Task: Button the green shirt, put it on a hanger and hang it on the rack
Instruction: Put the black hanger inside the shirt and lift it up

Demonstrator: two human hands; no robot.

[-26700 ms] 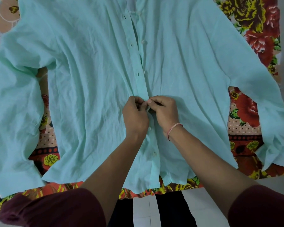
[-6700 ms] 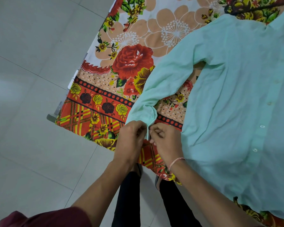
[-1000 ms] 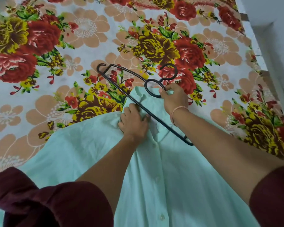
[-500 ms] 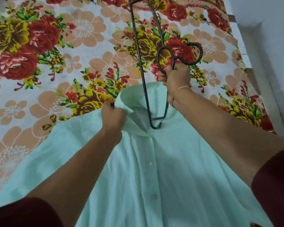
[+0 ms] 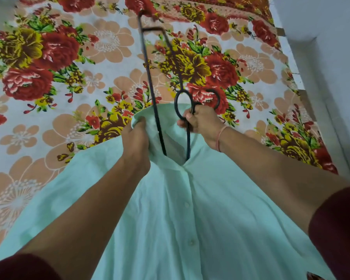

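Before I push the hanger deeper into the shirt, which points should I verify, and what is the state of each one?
1. Right hand grips the hanger near its hook: ok.
2. Left hand holds the collar open: ok.
3. One hanger end is inside the neck opening: ok.
4. Other hanger end is inside the green shirt: not ok, it sticks out above the floral sheet.
5. Front buttons closed: visible ones ok, lower ones cannot tell.
6. Rack within reach: cannot tell, none in view.
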